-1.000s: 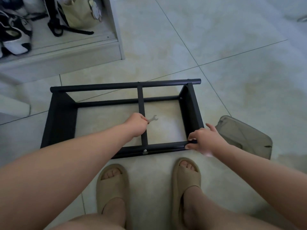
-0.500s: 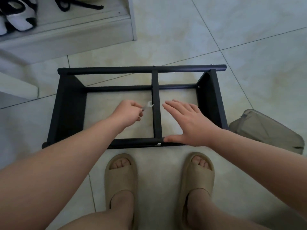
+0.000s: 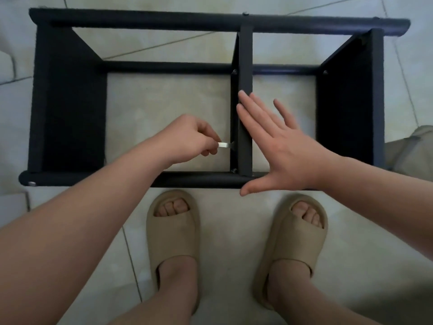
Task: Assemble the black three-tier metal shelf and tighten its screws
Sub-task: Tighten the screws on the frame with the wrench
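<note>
The black metal shelf (image 3: 70, 102) lies on its side on the tiled floor, its three panels standing between long round rails. My left hand (image 3: 187, 138) pinches a small silver wrench (image 3: 223, 144), whose tip touches the left face of the middle panel (image 3: 245, 66), low near the front rail (image 3: 199, 180). My right hand (image 3: 278, 146) is flat and spread, fingers laid against the right side of the middle panel and thumb over the front rail. A screw head (image 3: 233, 170) shows at the panel's front foot.
My two feet in tan slides (image 3: 173, 233) stand just in front of the shelf. A khaki bag (image 3: 412, 151) lies on the floor at the right edge. Pale floor tiles surround the frame.
The camera has dropped closer over the shelf. My left hand moved the wrench down and right to the middle panel. My right hand stayed spread against that panel.
</note>
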Motion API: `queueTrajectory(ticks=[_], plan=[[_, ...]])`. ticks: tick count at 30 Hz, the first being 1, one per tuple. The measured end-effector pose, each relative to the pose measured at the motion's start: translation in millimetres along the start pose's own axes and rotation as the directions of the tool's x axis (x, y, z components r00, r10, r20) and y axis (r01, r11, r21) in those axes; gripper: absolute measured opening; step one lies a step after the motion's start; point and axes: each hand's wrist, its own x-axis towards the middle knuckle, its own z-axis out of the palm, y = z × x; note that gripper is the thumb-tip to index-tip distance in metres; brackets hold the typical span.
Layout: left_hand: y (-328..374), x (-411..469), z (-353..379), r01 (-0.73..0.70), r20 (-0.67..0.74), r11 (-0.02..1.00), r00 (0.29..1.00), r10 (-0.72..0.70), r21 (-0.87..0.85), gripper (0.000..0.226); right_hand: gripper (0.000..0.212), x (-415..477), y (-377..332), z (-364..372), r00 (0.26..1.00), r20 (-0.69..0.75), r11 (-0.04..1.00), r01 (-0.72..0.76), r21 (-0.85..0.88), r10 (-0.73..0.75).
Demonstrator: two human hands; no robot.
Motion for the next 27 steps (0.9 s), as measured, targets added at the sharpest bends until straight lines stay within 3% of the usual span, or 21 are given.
queueTrajectory(ticks=[7,14,16,21,27], plan=[[9.9,-9.4,-3.2,-0.001,0.128,0.996,0.992,0.013,-0.089,0.011,0.134,1.0,-4.2,9.1,1.0,-0.022,0.998,-0.002,0.062,0.003],[9.9,-10.7,-1.5,0.135,0.263,0.913,0.964,-0.032,-0.385,0.006,0.134,1.1,-3.6,11.6,0.999,-0.043,0.996,0.003,0.095,0.001],[7.7,-9.0,2.2,0.168,0.252,0.874,0.966,-0.054,-0.456,0.006,0.134,1.5,-3.9,12.0,0.999,-0.046,0.995,0.001,0.098,0.004],[4.6,-7.3,9.5,0.159,0.141,0.88,0.984,-0.107,-0.448,0.019,0.135,0.9,-4.3,12.7,0.998,-0.059,0.994,0.002,0.112,0.005],[7.4,-9.2,11.6,0.224,0.185,0.872,0.97,-0.156,-0.436,0.015,0.134,1.3,-5.2,13.7,0.997,-0.072,0.993,0.004,0.12,0.004]])
